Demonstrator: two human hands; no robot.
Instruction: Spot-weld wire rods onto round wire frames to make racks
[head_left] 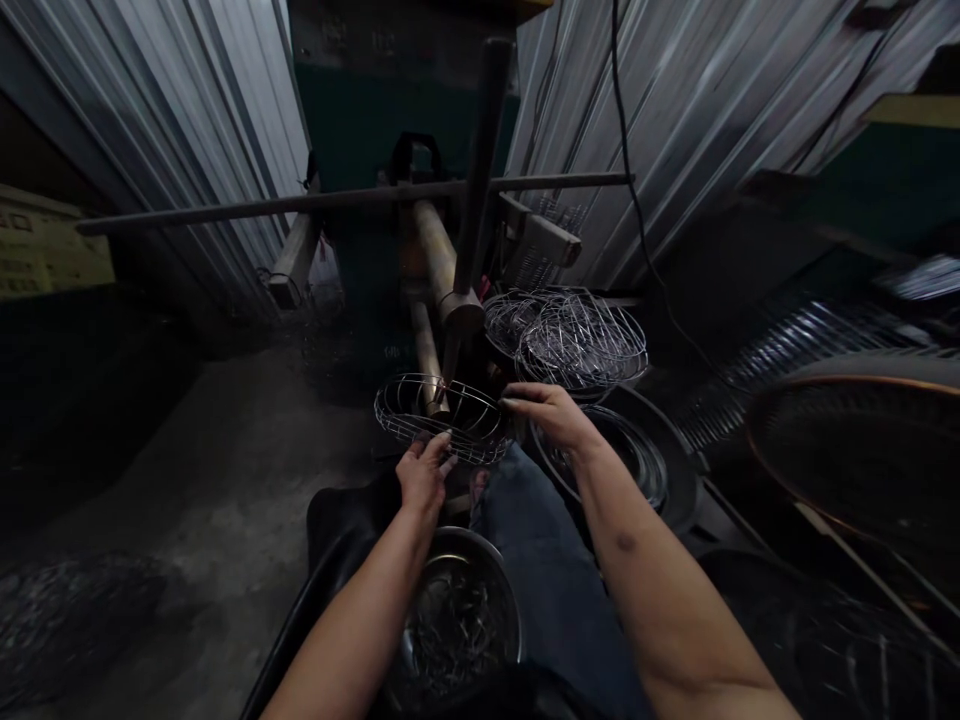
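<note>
A round wire basket [409, 425] of thin metal rods is held at the electrodes of what looks like a spot welder. The upper electrode tip [444, 385] comes down inside its ring, near the lower arm [429, 350]. My left hand [426, 475] is closed on the basket's near edge, thumb on top. At the right edge, my right hand [551, 410] is pinched with its fingertips on the rim. Whether a small piece is also between those fingertips cannot be made out. Below, a metal bowl [514, 610] holds many short bent wire pieces.
Several wire grids [581, 340] are piled right of the machine, above a dark round tub [679, 480] with wire rings. A long horizontal bar [360, 200] crosses the machine front. A black cable [637, 200] hangs at the right. A yellow crate [52, 245] stands far left.
</note>
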